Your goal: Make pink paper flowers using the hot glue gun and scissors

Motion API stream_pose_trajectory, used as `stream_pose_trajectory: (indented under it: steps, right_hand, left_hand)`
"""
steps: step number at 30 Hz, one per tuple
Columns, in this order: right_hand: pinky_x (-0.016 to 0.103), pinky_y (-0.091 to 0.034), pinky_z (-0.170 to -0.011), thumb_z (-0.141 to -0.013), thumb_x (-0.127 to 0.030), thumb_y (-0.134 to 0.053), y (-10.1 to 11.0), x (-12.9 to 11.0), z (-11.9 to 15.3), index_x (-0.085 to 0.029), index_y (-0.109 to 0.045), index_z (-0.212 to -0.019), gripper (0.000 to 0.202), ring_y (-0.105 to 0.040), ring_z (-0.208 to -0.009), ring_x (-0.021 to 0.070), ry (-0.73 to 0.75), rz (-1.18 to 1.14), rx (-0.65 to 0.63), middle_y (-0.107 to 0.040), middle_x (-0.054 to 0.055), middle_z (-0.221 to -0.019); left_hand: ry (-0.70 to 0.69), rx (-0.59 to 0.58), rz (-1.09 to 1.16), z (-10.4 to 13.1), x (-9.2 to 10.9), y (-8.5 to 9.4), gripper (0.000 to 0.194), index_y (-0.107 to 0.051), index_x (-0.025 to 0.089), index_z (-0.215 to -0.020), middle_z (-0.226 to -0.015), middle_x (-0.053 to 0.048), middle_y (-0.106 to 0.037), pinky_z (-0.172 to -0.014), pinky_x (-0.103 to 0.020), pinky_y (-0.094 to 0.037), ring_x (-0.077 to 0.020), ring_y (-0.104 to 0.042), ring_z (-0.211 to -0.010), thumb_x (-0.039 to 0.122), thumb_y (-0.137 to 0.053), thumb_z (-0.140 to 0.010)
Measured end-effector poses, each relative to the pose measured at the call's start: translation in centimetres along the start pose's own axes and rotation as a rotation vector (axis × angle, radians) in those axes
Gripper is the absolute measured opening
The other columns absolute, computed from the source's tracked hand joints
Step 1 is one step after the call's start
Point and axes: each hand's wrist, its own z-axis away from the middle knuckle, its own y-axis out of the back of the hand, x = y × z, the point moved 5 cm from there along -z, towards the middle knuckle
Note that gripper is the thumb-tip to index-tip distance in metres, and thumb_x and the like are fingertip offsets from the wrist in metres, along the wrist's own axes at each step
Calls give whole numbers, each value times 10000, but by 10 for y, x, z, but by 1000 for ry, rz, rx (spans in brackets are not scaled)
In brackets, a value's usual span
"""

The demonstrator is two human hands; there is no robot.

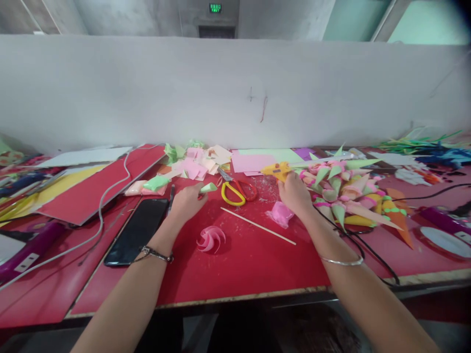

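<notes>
My left hand (187,202) is closed on a small light-green rolled paper piece (209,188), held above the red table (250,272). A yellow hot glue gun (276,170) is gripped in my right hand (293,192), its nozzle toward the left. Between the hands lie scissors (233,193) with yellow and red handles. In front of them a thin wooden stick (258,226) rests diagonally, and a pink curled paper swirl (211,239) sits to its left. A packet of pink clay (281,214) lies just below my right hand.
A black phone (137,234) lies left of my left hand. Paper scraps (198,163) and coloured sheets (253,160) line the back, by a white partition (221,93). At right are piled paper cones (342,189) and a black cable (379,267).
</notes>
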Motion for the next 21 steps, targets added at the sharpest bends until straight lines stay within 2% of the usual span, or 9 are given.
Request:
stream_pose_trajectory:
  steps: [5,12,14,16,19,21]
  right_hand:
    - [314,-396,-770,-851,-272,-319,-12,6,-5,-27,-512,-987,340,-547,-938,252,29,91,-187,-575,199,-949]
    - [419,-404,-753,-802,-499,-332,7,10,6,-88,-516,-1102,541,-476,-1034,323,-73,211,-204,-543,208,-1059]
    - [446,-393,-751,-790,-498,-360,17,10,10,-129,-530,-1101,511,-478,-1026,326,-89,252,-187,-556,196,-1047]
    - [427,-393,-741,-789,-438,-402,28,3,14,-138,-573,-1029,421,-488,-1004,315,-30,275,-114,-575,186,-1004]
    - [357,-408,-656,-816,-380,-382,37,-19,25,-116,-616,-820,353,-559,-795,256,84,153,-57,-607,154,-771]
    - [307,-410,-628,-831,-344,-375,34,-50,40,-151,-598,-776,300,-553,-683,185,341,-118,-122,-599,89,-727]
  left_hand:
    - [3,11,12,3,1,1,290,-558,163,-924,-750,-74,-635,-567,-240,-386,-197,-597,-683,330,-373,-775]
    - [8,-20,30,2,-2,-5,288,-522,169,-971,-793,-78,-640,-578,-236,-396,-201,-602,-734,333,-377,-784]
    - [8,3,39,1,-3,-6,293,-512,164,-980,-787,-81,-638,-572,-241,-395,-204,-600,-726,332,-364,-791]
    - [-3,18,45,0,-4,-7,285,-515,161,-958,-783,-81,-634,-569,-247,-393,-207,-597,-719,334,-359,-793]
    - [-12,10,45,-1,-6,-11,256,-527,164,-892,-779,-77,-629,-574,-252,-391,-203,-590,-713,335,-367,-789]
    - [-23,16,36,-2,-7,-13,225,-529,163,-846,-794,-75,-624,-589,-253,-392,-195,-584,-726,317,-377,-783]
